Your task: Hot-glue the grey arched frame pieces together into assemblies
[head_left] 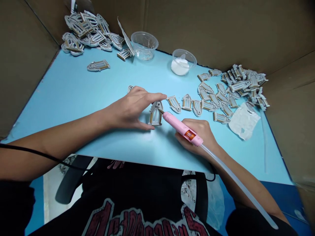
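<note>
My left hand (133,108) pinches a small grey arched window piece (156,114) and holds it upright on the light blue table (73,95). Thumb and forefinger close round its top and base. My right hand (199,134) grips a pink glue gun (183,128) with a long clear glue stick (236,185) trailing back toward me. The gun's tip touches the upper right edge of the window piece. A row of similar flat pieces (187,103) lies just beyond the tip.
A heap of grey window pieces (236,85) lies at the right, another heap (86,31) at the far left. Two clear plastic cups (144,44), (183,61) stand at the back, one holding white stuff. Crumpled paper (243,119) lies at the right. Cardboard walls (221,29) surround the table.
</note>
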Action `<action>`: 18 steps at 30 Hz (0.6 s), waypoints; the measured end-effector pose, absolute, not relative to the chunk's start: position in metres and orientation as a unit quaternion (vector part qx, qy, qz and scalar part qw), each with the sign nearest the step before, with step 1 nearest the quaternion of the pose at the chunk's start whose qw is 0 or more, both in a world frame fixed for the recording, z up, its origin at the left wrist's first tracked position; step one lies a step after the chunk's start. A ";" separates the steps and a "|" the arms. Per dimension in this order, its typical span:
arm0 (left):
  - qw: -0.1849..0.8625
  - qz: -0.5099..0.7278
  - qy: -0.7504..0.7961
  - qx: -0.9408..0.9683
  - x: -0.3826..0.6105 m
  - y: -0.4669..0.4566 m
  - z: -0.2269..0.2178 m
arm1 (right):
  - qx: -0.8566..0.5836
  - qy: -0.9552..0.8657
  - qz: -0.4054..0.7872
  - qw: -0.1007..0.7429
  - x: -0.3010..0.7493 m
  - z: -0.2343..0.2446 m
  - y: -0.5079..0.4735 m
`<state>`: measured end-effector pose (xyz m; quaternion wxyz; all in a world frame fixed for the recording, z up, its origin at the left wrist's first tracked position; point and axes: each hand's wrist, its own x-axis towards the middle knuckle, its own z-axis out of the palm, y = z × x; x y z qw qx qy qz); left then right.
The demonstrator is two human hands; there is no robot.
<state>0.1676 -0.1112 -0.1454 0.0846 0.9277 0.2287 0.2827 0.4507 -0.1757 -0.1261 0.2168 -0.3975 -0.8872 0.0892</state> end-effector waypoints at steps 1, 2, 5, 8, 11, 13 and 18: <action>0.081 0.286 0.227 0.927 0.168 -0.111 -0.145 | -0.397 -0.887 0.089 0.218 0.451 -0.126 -0.176; 0.078 0.286 0.226 0.928 0.168 -0.111 -0.145 | -0.397 -0.887 0.091 0.219 0.451 -0.126 -0.176; 0.076 0.270 0.234 0.931 0.167 -0.112 -0.145 | -0.399 -0.885 0.102 0.216 0.450 -0.126 -0.175; 0.076 0.271 0.250 0.927 0.166 -0.111 -0.145 | -0.406 -0.882 0.105 0.215 0.450 -0.126 -0.175; 0.080 0.272 0.248 0.926 0.167 -0.111 -0.145 | -0.405 -0.881 0.108 0.221 0.450 -0.127 -0.175; 0.081 0.269 0.243 0.928 0.167 -0.111 -0.145 | -0.398 -0.882 0.106 0.230 0.449 -0.128 -0.174; 0.068 0.284 0.243 0.925 0.167 -0.112 -0.144 | -0.390 -0.884 0.093 0.240 0.450 -0.130 -0.174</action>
